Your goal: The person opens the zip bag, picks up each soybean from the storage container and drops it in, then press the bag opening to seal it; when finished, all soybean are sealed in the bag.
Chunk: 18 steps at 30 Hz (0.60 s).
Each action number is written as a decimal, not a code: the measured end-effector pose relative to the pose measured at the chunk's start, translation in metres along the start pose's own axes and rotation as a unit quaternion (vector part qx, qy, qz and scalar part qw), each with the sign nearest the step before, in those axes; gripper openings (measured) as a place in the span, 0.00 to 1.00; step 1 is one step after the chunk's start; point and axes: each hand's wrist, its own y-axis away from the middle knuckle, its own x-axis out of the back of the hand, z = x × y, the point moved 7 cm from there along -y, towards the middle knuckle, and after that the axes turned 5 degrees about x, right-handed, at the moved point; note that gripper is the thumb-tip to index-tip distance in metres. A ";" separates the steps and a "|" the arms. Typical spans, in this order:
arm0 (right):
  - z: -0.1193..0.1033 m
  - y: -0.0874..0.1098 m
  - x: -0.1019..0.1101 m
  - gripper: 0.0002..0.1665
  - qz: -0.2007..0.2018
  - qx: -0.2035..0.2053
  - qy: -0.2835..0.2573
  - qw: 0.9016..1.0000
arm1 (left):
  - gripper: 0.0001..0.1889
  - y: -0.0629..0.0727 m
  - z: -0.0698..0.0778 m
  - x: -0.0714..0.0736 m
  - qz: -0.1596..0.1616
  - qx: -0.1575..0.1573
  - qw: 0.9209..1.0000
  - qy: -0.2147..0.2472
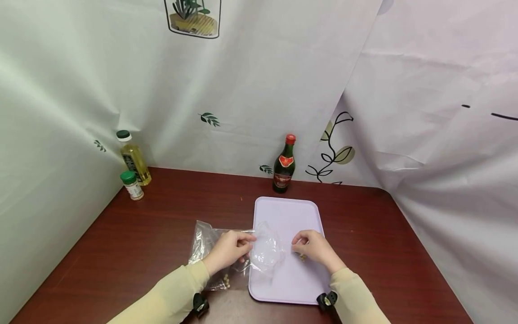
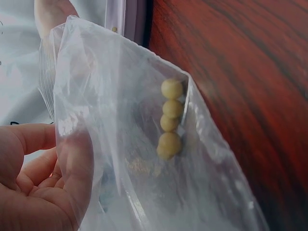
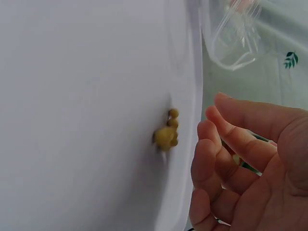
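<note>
My left hand pinches a clear plastic bag between thumb and fingers. The bag spreads from the table onto the lilac tray. Several yellowish beans, round like soybeans, sit inside the bag along one edge in the left wrist view. Over the tray's right side is my right hand, its fingers loosely bent and the thumb tip near the index finger. Nothing shows between those fingertips in the right wrist view. A small cluster of similar beans, slightly blurred, appears against the tray just beyond the fingers.
A green bottle with a red cap stands behind the tray. At the back left are an oil bottle and a small green-capped jar. A printed cloth hangs behind the dark red wooden table.
</note>
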 end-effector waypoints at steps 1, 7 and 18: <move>0.002 0.000 0.001 0.04 0.001 -0.001 0.001 1.000 | 0.12 0.000 0.000 0.000 0.000 0.000 1.000 0.000; 0.014 0.002 0.005 0.05 0.010 -0.028 0.012 0.999 | 0.12 0.000 0.000 0.000 -0.002 0.003 1.000 0.005; 0.024 0.004 0.006 0.04 -0.004 -0.064 0.030 0.997 | 0.11 0.000 -0.001 0.000 -0.003 0.000 1.000 0.004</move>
